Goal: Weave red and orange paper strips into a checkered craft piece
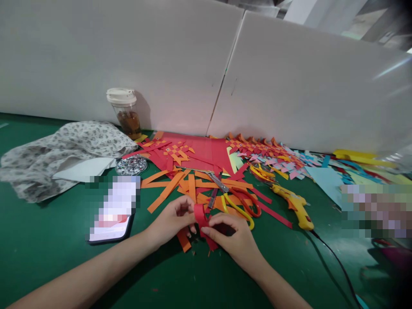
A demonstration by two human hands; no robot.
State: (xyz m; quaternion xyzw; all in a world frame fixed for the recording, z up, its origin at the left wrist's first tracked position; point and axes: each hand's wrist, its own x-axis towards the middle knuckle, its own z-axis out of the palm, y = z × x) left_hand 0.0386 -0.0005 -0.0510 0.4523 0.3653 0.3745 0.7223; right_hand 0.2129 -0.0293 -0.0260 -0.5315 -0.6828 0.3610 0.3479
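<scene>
As left hand point(175, 221) and right hand point(230, 234) face each other, a curled red paper strip point(199, 211) spans the gap

Where the fingers converge, low in the middle of the view, the strip is held just above the green table point(154, 279). Left hand: thumb and fingers bent inward, closed on the strip's left edge beside the looped upper end. Right hand: thumb and forefinger pinching it from the right, below the loop; its tail slants down past the right thumb. Whether the left fingertips press fully together, cannot tell; the strip hides some.

Surroundings: loose orange strips point(171, 190) fan out beyond the hands, one end showing under the left. Scissors point(225, 191), handles yellow and orange, lie just past the right hand. Farther right, a yellow glue gun point(294, 205) with a black cord. Left of the left hand, well apart, a phone point(112, 214), its screen blurred out.
</scene>
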